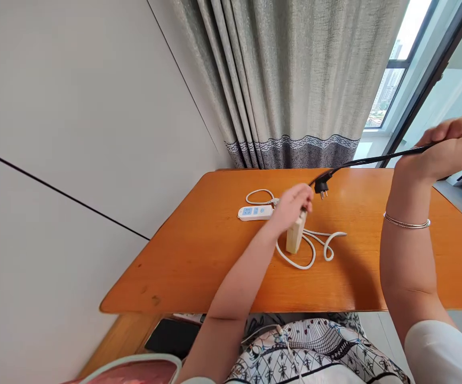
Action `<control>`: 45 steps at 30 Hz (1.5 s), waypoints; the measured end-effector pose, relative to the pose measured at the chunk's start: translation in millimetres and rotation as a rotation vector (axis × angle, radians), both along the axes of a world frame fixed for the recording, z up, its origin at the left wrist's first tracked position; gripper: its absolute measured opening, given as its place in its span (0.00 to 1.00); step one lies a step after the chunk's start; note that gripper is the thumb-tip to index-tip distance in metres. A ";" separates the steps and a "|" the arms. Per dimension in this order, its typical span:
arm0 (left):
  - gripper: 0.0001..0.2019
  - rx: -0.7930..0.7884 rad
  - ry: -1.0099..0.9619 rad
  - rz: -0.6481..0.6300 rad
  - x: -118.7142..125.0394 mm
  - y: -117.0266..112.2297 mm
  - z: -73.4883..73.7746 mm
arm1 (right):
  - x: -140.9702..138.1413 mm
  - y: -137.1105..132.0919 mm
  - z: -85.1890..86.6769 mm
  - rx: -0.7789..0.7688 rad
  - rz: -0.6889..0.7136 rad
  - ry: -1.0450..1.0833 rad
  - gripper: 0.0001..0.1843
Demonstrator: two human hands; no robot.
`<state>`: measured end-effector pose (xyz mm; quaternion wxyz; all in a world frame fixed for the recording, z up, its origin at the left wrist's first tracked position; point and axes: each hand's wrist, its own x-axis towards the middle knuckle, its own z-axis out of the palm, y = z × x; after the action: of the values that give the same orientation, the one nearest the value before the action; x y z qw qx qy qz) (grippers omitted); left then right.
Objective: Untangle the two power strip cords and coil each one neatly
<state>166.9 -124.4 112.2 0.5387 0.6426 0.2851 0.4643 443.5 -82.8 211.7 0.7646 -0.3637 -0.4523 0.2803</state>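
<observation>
Orange tabletop (199,240) below, left grip (294,201) clasps cream block (294,238), right grip (451,146) slim black cord (375,159).

Black cord (375,159) — between both hands (453,149)

- Ahead of you, a grey curtain (311,80) with a patterned hem (291,152)
- To your right, a window (398,64) with tall buildings (387,89) outside
- On your left, a pale wall (74,122) with dark seams (63,192)
- Before you, an orange-brown wooden table (191,250)
</observation>
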 end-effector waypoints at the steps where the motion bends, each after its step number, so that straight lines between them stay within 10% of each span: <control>1: 0.20 -0.012 -0.098 0.045 -6.9 3.7 7.0 | -4.5 -3.0 -7.3 -0.003 0.001 -0.008 0.33; 10: 0.21 -0.037 -0.549 0.404 -51.0 2.5 54.5 | -36.6 1.7 -70.3 0.066 -0.029 -0.103 0.22; 19: 0.20 0.044 -0.604 0.513 -83.5 2.6 60.7 | -33.5 14.5 -100.4 -0.151 0.221 -0.137 0.18; 26: 0.20 0.021 -0.571 0.516 -69.5 -4.4 60.3 | -82.8 6.4 -108.5 -0.405 0.786 -0.700 0.16; 33: 0.17 -0.020 -0.643 0.612 -80.2 5.0 61.5 | -75.3 -5.9 -105.6 -0.260 1.207 -0.374 0.19; 36: 0.16 -0.042 -0.721 0.634 -84.9 7.4 62.9 | -60.1 -0.6 -103.5 -0.288 1.055 -0.182 0.20; 45: 0.20 -0.141 -1.032 0.787 -108.9 7.7 76.0 | 23.0 29.8 -110.0 -0.151 -0.025 0.290 0.08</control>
<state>58.0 -116.7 188.2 0.4370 0.1478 0.2335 0.8559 466.4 -53.0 101.7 0.7957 -0.3815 -0.3101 0.3537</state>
